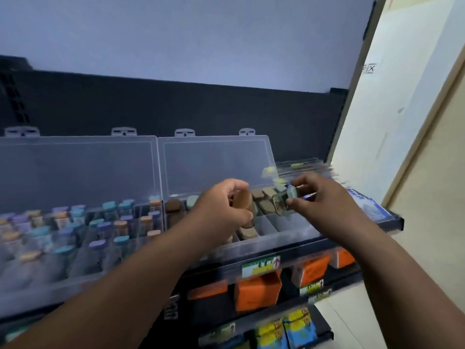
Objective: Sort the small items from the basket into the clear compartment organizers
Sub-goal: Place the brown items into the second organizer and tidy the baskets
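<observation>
Two clear compartment organizers stand open on a black shelf, lids tilted back. The left organizer (83, 280) is packed with small vials capped in teal, purple and orange. The right organizer (284, 238) holds brown-capped vials in its left compartments. My left hand (224, 207) grips a brown-capped vial (242, 200) above the right organizer. My right hand (324, 200) pinches a small clear vial with a pale cap (285, 200), lying sideways over the same organizer. No basket is in view.
The shelf edge carries a green price label (260, 265). Orange boxes (259, 290) sit on the shelf below, and yellow and blue packets (286, 331) lie lower still. A blue-white packet (367, 205) lies right of the organizers. A pale wall (402, 122) closes the right side.
</observation>
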Tool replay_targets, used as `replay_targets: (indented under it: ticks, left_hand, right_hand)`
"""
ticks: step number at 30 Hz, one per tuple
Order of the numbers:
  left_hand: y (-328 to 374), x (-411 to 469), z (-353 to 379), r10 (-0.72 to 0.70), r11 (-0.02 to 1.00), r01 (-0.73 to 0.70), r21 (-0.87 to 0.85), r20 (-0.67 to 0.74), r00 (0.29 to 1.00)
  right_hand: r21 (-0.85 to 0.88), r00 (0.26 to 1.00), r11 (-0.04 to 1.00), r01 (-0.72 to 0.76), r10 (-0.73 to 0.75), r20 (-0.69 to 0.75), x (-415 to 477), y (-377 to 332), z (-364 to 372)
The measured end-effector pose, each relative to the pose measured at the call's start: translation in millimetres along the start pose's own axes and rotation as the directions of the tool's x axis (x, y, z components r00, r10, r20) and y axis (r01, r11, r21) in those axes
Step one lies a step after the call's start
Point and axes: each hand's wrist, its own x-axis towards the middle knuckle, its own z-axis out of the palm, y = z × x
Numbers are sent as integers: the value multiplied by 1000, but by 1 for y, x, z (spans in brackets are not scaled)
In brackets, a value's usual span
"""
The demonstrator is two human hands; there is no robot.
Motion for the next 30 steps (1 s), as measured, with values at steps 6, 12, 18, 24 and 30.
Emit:
replay_targets:
  ticks: [6,12,18,24,30]
  left_hand:
    - [4,27,33,-64,951,93,293,-108,992]
    - [-2,45,53,-80,885,107,453,-77,994]
    - [-10,57,67,-95,712,110,693,-61,994]
    - [-19,62,71,-160,635,133,761,-39,986]
    - [-23,64,70,-175,546,120,829,-28,984]
  right_hand:
    - [-134,990,987,86,-69,124,30,32,10]
    - [-195,973,975,106,-61,224,40,49,25]
    - [-210,952,970,120,-53,301,46,56,37]
    - [-246,925,954,173,-71,374,45,61,48]
    - [-264,913,946,188,-70,401,46,55,42]
